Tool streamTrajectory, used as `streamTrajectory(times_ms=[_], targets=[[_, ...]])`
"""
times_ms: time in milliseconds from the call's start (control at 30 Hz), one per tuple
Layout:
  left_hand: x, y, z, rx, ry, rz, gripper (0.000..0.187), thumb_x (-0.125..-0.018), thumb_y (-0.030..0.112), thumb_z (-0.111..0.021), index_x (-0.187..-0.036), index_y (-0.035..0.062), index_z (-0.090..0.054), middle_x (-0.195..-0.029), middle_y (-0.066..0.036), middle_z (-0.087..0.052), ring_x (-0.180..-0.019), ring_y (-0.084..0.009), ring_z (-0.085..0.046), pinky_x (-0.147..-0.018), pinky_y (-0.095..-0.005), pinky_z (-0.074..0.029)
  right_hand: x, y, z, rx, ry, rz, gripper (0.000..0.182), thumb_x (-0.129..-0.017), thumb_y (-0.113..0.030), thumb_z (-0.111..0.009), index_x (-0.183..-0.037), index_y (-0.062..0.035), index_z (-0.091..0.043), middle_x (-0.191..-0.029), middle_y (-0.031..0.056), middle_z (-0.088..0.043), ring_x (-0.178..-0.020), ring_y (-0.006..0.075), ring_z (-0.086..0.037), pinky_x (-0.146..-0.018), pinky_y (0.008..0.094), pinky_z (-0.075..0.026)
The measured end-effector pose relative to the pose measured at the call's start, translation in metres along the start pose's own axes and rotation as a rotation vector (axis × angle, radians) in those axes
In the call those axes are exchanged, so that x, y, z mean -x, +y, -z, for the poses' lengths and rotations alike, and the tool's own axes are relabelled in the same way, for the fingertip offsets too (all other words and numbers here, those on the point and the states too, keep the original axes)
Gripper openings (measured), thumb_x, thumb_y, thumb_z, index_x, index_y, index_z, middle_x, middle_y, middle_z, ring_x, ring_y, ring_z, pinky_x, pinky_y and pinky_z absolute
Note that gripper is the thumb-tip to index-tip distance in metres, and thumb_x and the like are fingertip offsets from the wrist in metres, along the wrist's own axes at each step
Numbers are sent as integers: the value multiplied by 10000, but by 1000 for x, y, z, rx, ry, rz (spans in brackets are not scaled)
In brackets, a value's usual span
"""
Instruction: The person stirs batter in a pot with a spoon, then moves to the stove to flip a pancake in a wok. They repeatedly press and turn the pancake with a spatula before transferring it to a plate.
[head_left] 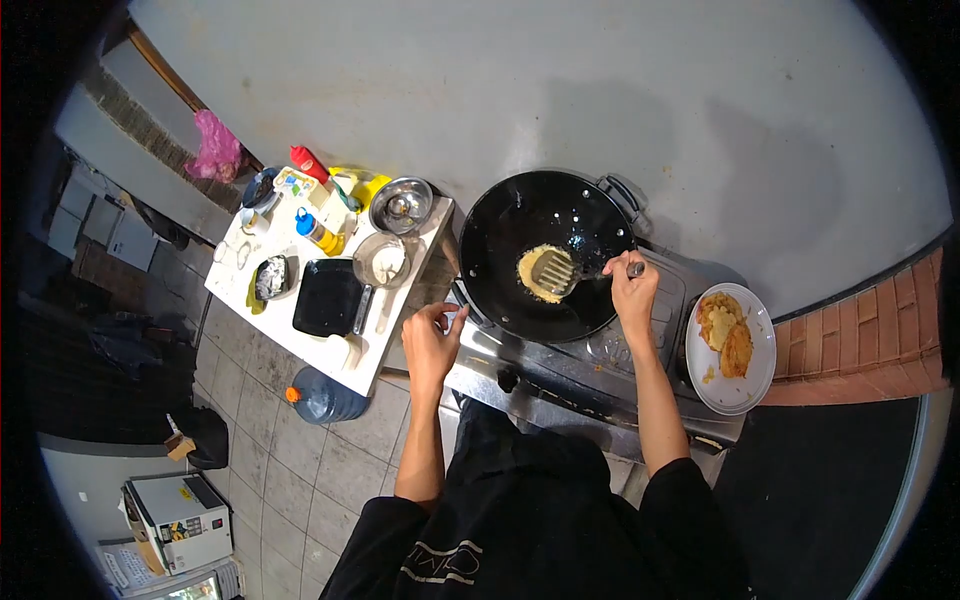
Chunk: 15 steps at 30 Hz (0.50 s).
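My right hand (pixel 634 293) is closed around the handle of a slotted metal spatula (pixel 556 273). The spatula's blade rests over a round, pale yellow piece of food (pixel 541 257) in the black wok (pixel 500 235). Oil glistens around the food. My left hand (pixel 432 338) is at the wok's near left side, its fingers curled with thumb and forefinger close together. Its fingertips are right by the wok's side handle (pixel 473 304); whether they grip it or anything else is hidden.
Under the wok is a metal stove (pixel 520 370). A white plate (pixel 742 402) with fried pieces stands at its right. The white table (pixel 385 345) at left carries a black square pan (pixel 328 297), metal bowl (pixel 402 205), glass bowl (pixel 382 260) and bottles. A water jug (pixel 328 396) lies on the floor.
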<state>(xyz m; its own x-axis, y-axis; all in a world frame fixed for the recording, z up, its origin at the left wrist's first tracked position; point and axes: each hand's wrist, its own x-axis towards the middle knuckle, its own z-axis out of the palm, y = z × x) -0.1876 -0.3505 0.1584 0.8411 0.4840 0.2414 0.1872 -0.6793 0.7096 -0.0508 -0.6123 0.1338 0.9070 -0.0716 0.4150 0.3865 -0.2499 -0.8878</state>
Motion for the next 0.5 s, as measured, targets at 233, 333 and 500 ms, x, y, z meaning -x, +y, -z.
streamTrajectory(times_ms=[233, 333, 500], targets=[[2, 8, 4, -44, 4, 29, 224, -787, 242, -759, -834, 25, -728, -555, -105, -533, -508, -271, -565, -534, -381, -433, 4, -7, 2, -187, 30, -292, 307, -957, -74, -515, -669, 16, -569, -617, 67, -622, -411, 88, -503, -377, 255, -374], [1, 9, 8, -40, 9, 29, 222, -790, 241, -754, -832, 25, -729, -558, -101, -537, -514, -270, -571, -535, -379, -436, 3, -10, -2, -238, 120, -201, 301, -955, -66, -505, -674, 20, -570, -631, 76, -628, -349, 74, -462, -299, 234, -331], [1, 11, 10, -47, 2, 19, 216, -791, 249, -752, -836, 38, -733, -573, -96, -551, -532, -275, -585, -546, -385, -447, 2, -24, 8, -316, 156, -223, 234, -957, -67, -503, -753, 26, -569, -694, 91, -650, -372, 87, -490, -308, 238, -371]])
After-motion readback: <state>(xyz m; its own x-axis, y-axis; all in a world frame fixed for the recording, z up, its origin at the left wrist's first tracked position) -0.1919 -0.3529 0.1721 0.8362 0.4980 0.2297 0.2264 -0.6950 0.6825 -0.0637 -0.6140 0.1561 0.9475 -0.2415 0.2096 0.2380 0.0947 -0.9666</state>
